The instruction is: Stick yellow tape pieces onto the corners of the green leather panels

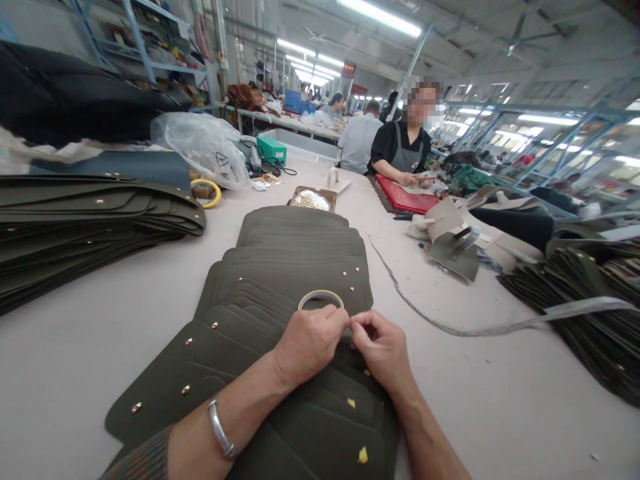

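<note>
My left hand (311, 341) is closed around the near side of a tape roll (321, 293), a thin ring with a yellow edge. My right hand (383, 348) is closed in a pinch, its fingertips meeting those of the left; whatever lies between them is too small to make out. Beneath both hands, dark olive leather-like panels (280, 267) lie overlapped in a long fanned stack. Shiny metal studs (215, 325) sit on several panels. Small yellow scraps (363, 455) stick to the panels below my right hand.
More olive panels (100, 220) are piled at left, others (580, 313) at right. A plastic bag (203, 147), green box (271, 151) and yellow tape roll (206, 193) stand at back left. A box of metal bits (311, 199) is ahead. Across the table, a co-worker (405, 143) handles red material (405, 193).
</note>
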Demonstrator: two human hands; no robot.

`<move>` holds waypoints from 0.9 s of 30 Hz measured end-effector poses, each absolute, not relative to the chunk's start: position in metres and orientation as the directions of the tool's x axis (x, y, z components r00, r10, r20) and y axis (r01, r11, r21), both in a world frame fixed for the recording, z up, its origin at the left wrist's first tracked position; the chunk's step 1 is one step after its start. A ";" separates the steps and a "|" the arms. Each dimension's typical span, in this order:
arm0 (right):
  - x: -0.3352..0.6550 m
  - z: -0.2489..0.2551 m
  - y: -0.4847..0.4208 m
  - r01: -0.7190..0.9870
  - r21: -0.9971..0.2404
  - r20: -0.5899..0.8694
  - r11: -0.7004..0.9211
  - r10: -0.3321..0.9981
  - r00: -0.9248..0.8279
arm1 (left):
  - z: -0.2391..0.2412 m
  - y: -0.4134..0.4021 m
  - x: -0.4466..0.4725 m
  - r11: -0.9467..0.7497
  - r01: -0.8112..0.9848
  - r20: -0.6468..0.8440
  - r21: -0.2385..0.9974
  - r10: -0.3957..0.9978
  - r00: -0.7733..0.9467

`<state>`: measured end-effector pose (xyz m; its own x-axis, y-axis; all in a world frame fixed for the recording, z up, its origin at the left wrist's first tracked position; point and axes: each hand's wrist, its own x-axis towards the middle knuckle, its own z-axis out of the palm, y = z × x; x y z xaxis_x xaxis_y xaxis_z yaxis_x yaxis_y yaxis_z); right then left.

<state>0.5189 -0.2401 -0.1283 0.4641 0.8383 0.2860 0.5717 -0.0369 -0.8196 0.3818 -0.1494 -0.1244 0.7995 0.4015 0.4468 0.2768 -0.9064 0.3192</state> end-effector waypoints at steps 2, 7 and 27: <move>0.525 -0.132 -0.238 0.381 -0.919 0.138 -0.106 0.816 0.562 | -0.123 -0.153 0.382 -0.922 0.227 0.505 0.313 0.364 0.783; 0.554 -0.140 -0.240 0.193 -0.945 -0.107 -0.265 0.805 0.584 | -0.123 -0.153 0.380 -0.911 0.264 0.439 0.316 0.387 0.811; 0.546 -0.138 -0.237 0.772 -0.579 0.072 -0.263 0.926 0.370 | -0.126 -0.144 0.386 -0.892 0.401 0.190 0.211 0.440 0.878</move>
